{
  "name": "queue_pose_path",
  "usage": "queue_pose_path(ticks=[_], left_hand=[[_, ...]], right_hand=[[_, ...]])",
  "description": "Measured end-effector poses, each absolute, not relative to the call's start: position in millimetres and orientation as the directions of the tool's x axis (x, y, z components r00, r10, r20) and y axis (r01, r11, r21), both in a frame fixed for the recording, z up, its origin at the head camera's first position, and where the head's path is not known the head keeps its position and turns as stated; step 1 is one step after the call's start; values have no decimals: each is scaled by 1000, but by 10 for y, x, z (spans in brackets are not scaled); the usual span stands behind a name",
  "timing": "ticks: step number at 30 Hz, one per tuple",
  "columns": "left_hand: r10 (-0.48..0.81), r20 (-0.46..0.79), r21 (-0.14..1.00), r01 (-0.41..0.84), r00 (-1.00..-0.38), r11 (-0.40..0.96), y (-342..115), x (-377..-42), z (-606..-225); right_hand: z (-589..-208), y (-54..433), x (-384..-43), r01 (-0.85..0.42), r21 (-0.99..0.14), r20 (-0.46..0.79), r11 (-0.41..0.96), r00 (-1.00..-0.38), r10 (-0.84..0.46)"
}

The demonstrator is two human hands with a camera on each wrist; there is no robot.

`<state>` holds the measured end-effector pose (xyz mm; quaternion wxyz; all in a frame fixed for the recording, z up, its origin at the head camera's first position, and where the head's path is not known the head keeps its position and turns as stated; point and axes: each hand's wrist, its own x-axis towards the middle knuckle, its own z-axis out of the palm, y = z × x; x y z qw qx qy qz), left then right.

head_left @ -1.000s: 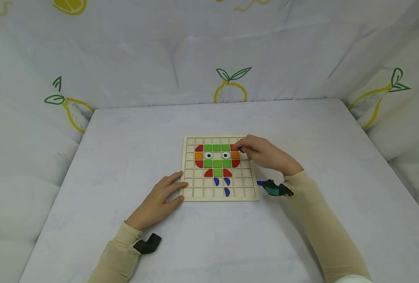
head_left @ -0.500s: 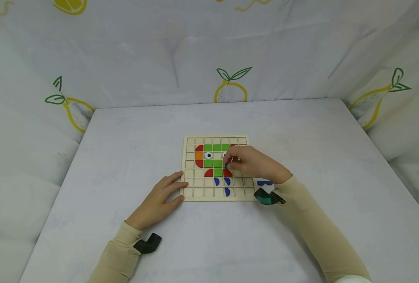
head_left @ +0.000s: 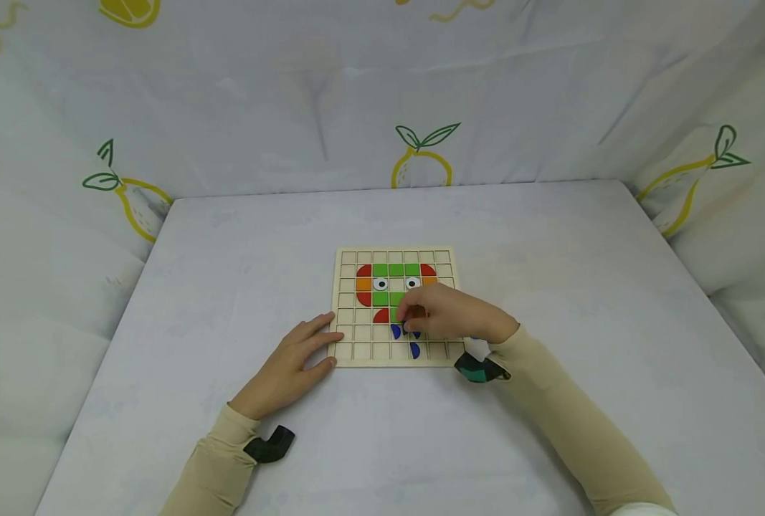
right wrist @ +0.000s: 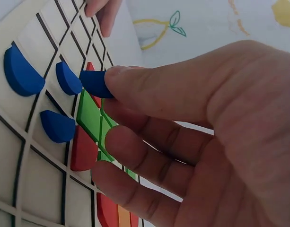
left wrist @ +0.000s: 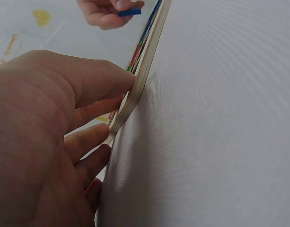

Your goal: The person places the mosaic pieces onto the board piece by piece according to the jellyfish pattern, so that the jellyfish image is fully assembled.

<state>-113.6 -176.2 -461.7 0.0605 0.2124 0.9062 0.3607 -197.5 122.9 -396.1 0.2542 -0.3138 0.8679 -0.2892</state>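
Observation:
A wooden grid board (head_left: 363,350) lies on the table, bearing a face-like pattern of red, green and orange tiles with two eye tiles. My left hand (head_left: 290,367) rests along its left edge, fingers spread over the rim and thumb at the near corner. Between thumb and index finger, my right hand (head_left: 454,314) pinches a blue half-round tile (right wrist: 93,84), held just above the lower part of the grid. Under it, in the right wrist view, three similar blue tiles (right wrist: 22,73) sit in cells. The right hand covers part of the pattern in the head view.
White cloth covers the table (head_left: 240,251), and a lemon-print cloth wall (head_left: 259,107) rises behind it. A sliver of blue tile (head_left: 475,338) shows at the board's right side, mostly behind the right wrist. Each sleeve carries a dark wrist device (head_left: 270,444).
My right hand has moved left and toward me, from the upper right of the pattern to the lower rows, still pinching the blue tile. The left hand has stayed put.

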Motion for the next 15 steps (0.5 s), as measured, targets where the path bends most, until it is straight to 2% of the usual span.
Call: queue_pose_path(ticks=[7,15], left_hand=[[434,72,674,364,-898,642,-1766,-1136,-4627],[433,52,680,349,-900,645,-1770,-1140,-4621]], right_hand=[[-4013,1143,-1901,-424,-646,-300,634,-624,-722],[-4043,1068,-1842,-453,-602,-315,658,-622,-717]])
